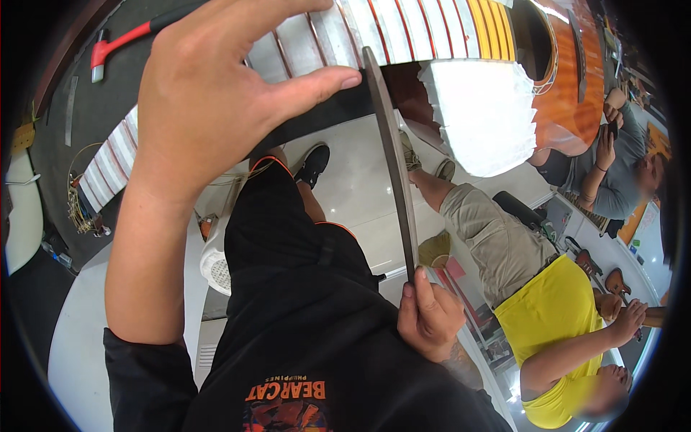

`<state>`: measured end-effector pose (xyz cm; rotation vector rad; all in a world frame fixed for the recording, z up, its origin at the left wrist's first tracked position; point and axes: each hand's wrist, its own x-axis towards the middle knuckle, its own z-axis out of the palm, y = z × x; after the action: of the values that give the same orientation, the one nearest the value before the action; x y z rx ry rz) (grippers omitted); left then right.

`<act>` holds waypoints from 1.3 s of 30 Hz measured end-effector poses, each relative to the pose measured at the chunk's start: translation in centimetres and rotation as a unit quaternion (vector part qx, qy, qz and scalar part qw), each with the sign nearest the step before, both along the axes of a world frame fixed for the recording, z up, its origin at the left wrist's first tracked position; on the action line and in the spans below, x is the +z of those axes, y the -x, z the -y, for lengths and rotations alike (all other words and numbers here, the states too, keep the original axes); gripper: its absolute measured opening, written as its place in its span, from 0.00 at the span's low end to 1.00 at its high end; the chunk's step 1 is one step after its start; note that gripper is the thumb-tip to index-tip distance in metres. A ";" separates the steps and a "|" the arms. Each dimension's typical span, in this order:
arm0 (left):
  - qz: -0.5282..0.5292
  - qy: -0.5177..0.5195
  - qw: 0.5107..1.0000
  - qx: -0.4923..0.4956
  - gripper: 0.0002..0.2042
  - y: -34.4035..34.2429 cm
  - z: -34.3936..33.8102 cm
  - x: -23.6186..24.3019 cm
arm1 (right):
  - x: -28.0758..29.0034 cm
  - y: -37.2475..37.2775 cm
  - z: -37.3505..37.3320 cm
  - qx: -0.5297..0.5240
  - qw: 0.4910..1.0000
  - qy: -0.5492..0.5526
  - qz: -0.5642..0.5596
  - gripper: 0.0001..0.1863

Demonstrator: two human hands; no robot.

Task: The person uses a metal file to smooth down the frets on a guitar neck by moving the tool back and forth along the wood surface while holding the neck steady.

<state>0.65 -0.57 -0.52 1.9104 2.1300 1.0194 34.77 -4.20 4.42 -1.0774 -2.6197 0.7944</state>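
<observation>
Desk edge: the dark desk (317, 108) ends just below the left hand (205, 97); beyond that edge, the pale floor (353, 191) shows between the two hands.
Room around: the file (394, 165) spans the gap from the right hand (432, 317) up to the neck; a co-worker in a yellow shirt (551, 309) stands to the right of the right hand, another in a grey shirt (619, 169) farther up on that side.
File: its lower end is in the right hand, its far tip just beside the left thumb, over the fretboard's near edge; whether it touches there I cannot tell.
Right hand: pinching the file between thumb and fingers.
Left hand: spread, thumb well apart from forefinger, laid across the taped guitar neck (414, 32); other fingertips hidden.
Guitar body: right of the left hand, a white sheet (482, 119) over its near side; the sound hole (531, 36) is dark inside.
Hammer: the red-and-black hammer (119, 47) lies on the desk, beyond and left of the left hand.
Perforated white container (216, 270): below the left hand; contents unclear.
</observation>
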 end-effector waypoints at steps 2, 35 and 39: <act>0.006 0.001 1.000 -0.001 0.25 0.0 0.0 0.0 | 0.0 -0.1 0.1 0.007 1.000 0.002 0.002 0.28; 0.017 -0.010 1.000 0.007 0.24 0.3 0.3 -0.4 | -2.4 13.2 -8.0 0.006 0.999 -0.036 -0.034 0.30; 0.012 -0.011 1.000 -0.007 0.26 0.5 0.1 -0.4 | -1.9 12.4 -8.4 -0.009 0.997 -0.043 -0.066 0.29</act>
<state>0.20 -0.68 -0.89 1.9101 2.0999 1.0617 22.38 4.23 2.56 -0.9890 -2.5066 0.7162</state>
